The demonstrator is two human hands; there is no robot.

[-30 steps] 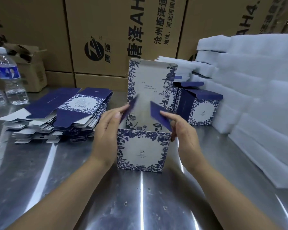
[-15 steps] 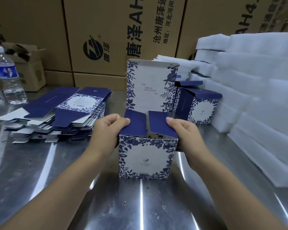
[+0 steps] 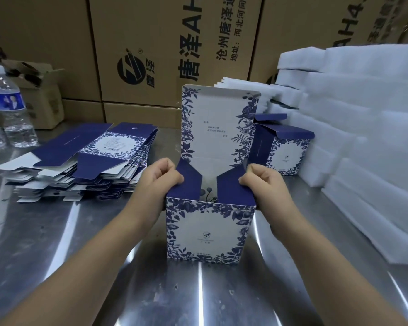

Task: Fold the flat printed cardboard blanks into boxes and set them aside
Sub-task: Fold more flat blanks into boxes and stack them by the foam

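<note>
- The box [image 3: 210, 231] is standing upright on the steel table [image 3: 57, 243] right in front of me, its floral printed face turned my way and its top open.
- My left hand [image 3: 159, 178] is curling in tight at the box's upper left corner, thumb and fingers pinching the left flap [image 3: 186, 184], dark blue, close to its fold.
- My right hand [image 3: 262, 182] is doing the mirror job at the upper right corner, fingers curled in and pinching the right flap [image 3: 233, 187].
- Both flaps are leaning inward over the opening, with a gap between their tips.
- So the box is sitting squarely between my two hands, its top edge just under my knuckles and its body reaching below my grip to the table.
- The lid panel [image 3: 217, 128] is standing straight up behind the flaps, white with blue leaves down both sides.
- Off to my left, the stack of flat blanks [image 3: 80, 165] is lying fanned out on the table, just beyond my left hand.
- Behind and to the right, a finished box [image 3: 285, 151] is sitting beside the white foam sheets [image 3: 363, 137], its blue lid flap raised.
- A water bottle [image 3: 12, 107] is standing at the far left, and brown cartons [image 3: 151, 43] are lining the back.
</note>
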